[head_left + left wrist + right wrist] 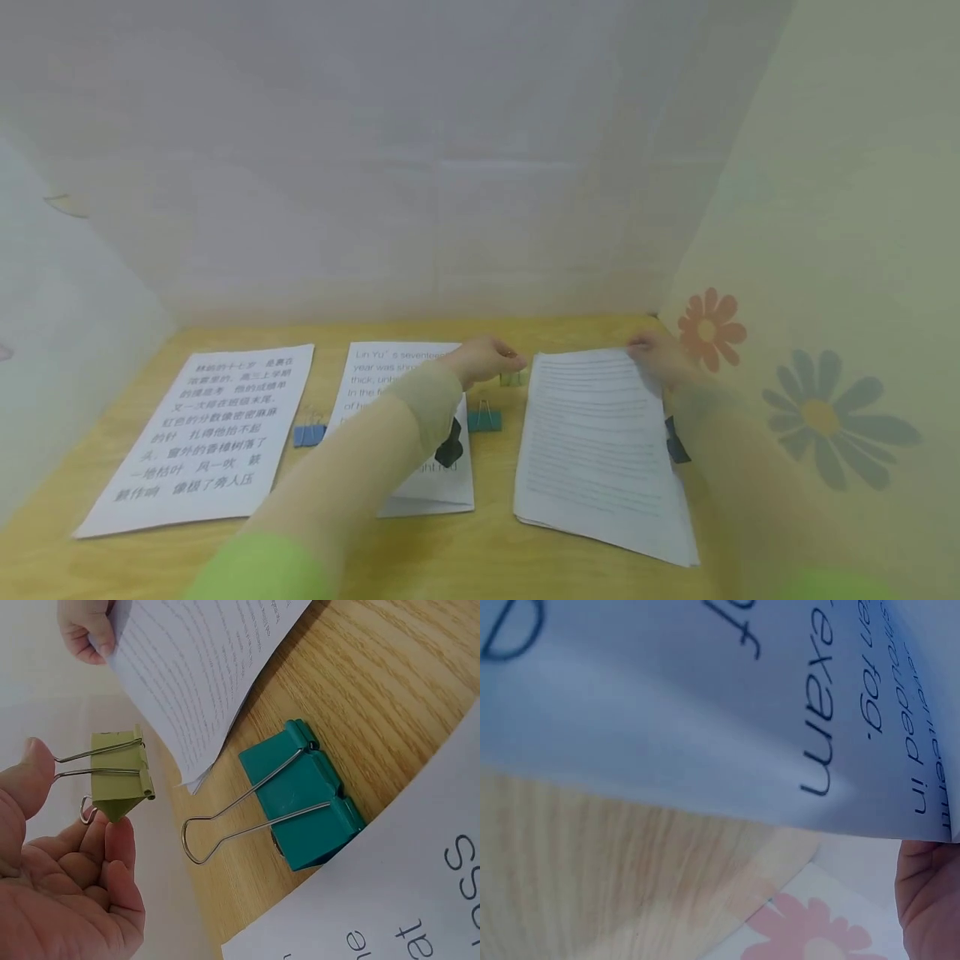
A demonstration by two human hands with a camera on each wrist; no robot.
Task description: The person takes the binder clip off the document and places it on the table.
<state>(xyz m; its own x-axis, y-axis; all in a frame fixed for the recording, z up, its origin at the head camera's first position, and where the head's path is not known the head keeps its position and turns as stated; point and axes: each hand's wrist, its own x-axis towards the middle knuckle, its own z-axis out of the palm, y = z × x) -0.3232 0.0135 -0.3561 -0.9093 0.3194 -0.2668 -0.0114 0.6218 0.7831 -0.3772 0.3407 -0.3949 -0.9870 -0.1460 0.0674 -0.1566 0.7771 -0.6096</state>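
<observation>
My left hand (pixel 480 360) pinches a yellow-green binder clip (pixel 114 771) by its wire handles, the thumb on one handle and the fingers at the other. The clip is in the air near the top left corner of a stack of printed sheets (pixel 592 450). At the stack's top right corner, my right hand (pixel 658 357) grips the paper; in the right wrist view the sheets bend upward and large print shows on their underside. A teal binder clip (pixel 300 799) lies on the table between this stack and the middle papers.
Large-print English papers (pixel 375 358) lie in the middle, partly hidden by my left forearm. A blue binder clip (pixel 309 435) lies to their left, beside papers with Chinese text (pixel 210 442). The wooden table (pixel 495 550) meets a pale back wall and a flower-printed right wall (pixel 862 250).
</observation>
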